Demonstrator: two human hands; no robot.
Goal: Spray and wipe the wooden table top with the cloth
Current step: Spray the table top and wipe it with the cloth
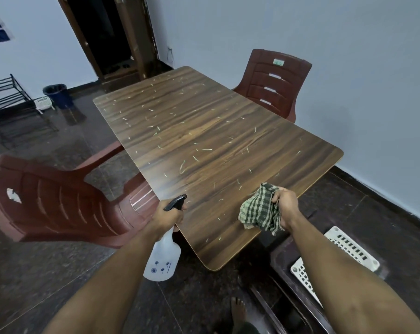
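Left to right: my left hand (166, 216) is gripping the neck of a translucent spray bottle (162, 257), printed with small blue motifs, no legible writing, at the tabletop's (204, 131) near-left edge. My right hand (286, 204) is clutching a bunched green-checked cloth (258, 209) over the near edge. A maroon chair (275, 84) at the far-right edge is showing a green label, unreadable.

We see the wooden table top (204, 141), a dark-grained rectangle with rounded corners, strewn with pale thin scraps. We note the spray bottle (164, 256), translucent white with a black trigger head and small blue markings, hanging upright at the near left edge. The cloth (259, 208), green-and-white checked, is bunched above the near right area.
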